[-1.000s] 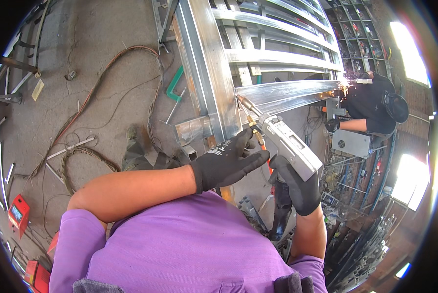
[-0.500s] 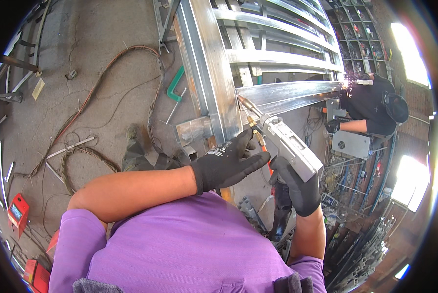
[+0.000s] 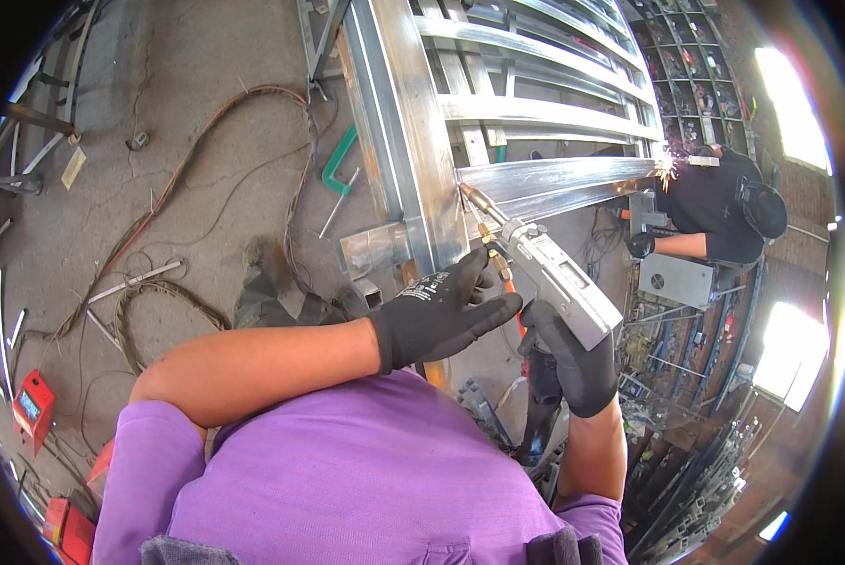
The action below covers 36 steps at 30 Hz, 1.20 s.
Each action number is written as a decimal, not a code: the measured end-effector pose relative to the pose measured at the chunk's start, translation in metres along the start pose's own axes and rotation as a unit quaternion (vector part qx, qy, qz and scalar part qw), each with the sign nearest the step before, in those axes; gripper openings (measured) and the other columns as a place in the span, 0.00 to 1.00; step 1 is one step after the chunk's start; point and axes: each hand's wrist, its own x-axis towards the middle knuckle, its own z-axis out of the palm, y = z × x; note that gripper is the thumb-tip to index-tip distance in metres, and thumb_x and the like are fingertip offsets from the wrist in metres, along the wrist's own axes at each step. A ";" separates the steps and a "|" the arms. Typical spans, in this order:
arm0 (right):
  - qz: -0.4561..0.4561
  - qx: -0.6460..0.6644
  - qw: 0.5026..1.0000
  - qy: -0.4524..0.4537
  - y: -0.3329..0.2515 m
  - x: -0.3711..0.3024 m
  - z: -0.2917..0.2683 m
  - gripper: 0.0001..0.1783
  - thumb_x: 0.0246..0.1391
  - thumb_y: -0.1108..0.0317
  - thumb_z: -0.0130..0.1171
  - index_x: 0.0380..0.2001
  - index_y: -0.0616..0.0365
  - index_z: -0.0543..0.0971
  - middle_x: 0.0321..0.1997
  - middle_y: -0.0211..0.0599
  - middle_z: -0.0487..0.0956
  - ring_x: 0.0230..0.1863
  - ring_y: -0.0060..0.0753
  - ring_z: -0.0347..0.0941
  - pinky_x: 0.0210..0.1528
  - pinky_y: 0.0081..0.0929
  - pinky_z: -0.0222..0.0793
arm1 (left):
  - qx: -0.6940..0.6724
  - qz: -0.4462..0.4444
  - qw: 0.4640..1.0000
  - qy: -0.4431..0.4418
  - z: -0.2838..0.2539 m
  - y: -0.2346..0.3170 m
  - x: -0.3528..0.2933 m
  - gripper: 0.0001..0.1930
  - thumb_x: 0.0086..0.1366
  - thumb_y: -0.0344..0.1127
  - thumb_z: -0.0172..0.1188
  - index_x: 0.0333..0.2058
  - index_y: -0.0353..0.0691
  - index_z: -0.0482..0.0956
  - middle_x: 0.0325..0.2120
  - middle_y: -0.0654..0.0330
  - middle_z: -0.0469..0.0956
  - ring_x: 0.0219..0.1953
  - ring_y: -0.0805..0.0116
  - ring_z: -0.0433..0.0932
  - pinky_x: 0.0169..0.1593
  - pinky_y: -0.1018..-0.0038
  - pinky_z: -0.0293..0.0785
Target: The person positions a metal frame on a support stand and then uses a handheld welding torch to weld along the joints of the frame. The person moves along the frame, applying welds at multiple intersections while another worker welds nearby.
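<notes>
My right hand (image 3: 578, 363), in a black glove, is wrapped around the handle of a silver handheld welding gun (image 3: 564, 287). The gun slants up and left, and its copper-coloured nozzle (image 3: 476, 198) meets the corner where a shiny rail (image 3: 554, 176) joins a wide metal post (image 3: 411, 122). My left hand (image 3: 437, 315), also gloved in black, has its fingers curled at the brass fittings (image 3: 498, 259) on the gun's near side, the thumb stretched toward the handle. Part of the handle is hidden by my right glove.
Several parallel rails (image 3: 554, 111) run right from the post. At their far end a co-worker (image 3: 724, 202) in black works beside bright sparks (image 3: 666, 165). A green clamp (image 3: 340, 162) and cables (image 3: 173, 188) lie left of the frame. Red machines (image 3: 32, 410) stand at the lower left.
The sparks by the co-worker have spread wider and lower. My hands and the welding gun hold practically the same position.
</notes>
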 end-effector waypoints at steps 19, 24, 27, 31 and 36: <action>-0.016 -0.015 1.000 -0.004 -0.001 0.000 0.001 0.14 0.64 0.69 0.62 0.50 0.65 0.79 0.34 0.31 0.81 0.28 0.22 0.78 0.30 0.24 0.72 | -0.019 -0.020 1.000 -0.011 0.001 -0.002 0.002 0.56 0.74 0.62 0.58 0.75 0.20 0.38 0.57 0.44 0.72 0.60 0.58 0.72 0.66 0.65 0.69; 0.001 0.002 1.000 0.001 0.001 -0.002 -0.001 0.15 0.64 0.68 0.64 0.50 0.64 0.79 0.35 0.31 0.81 0.28 0.22 0.78 0.30 0.23 0.72 | -0.013 -0.018 1.000 0.011 0.005 -0.005 0.001 0.56 0.73 0.64 0.57 0.74 0.20 0.39 0.56 0.43 0.73 0.60 0.57 0.73 0.66 0.64 0.69; -0.009 0.009 1.000 0.000 0.003 -0.002 -0.001 0.15 0.64 0.68 0.64 0.50 0.63 0.79 0.35 0.31 0.82 0.29 0.22 0.78 0.29 0.23 0.72 | -0.026 -0.008 1.000 -0.001 0.003 -0.004 0.003 0.56 0.73 0.65 0.57 0.73 0.19 0.41 0.56 0.42 0.73 0.61 0.56 0.73 0.66 0.64 0.69; -0.007 -0.009 1.000 -0.011 0.003 -0.003 -0.004 0.16 0.64 0.68 0.63 0.52 0.63 0.79 0.36 0.31 0.82 0.29 0.21 0.78 0.29 0.23 0.72 | -0.011 -0.010 1.000 0.015 0.004 0.000 0.000 0.52 0.74 0.65 0.56 0.71 0.19 0.48 0.53 0.42 0.73 0.58 0.58 0.73 0.64 0.64 0.70; -0.003 0.011 1.000 -0.008 0.004 -0.002 -0.001 0.16 0.64 0.68 0.63 0.53 0.63 0.79 0.36 0.31 0.82 0.29 0.21 0.78 0.29 0.22 0.72 | -0.014 0.010 1.000 0.010 0.005 -0.007 0.003 0.48 0.74 0.65 0.55 0.68 0.22 0.53 0.51 0.42 0.74 0.58 0.57 0.73 0.63 0.62 0.71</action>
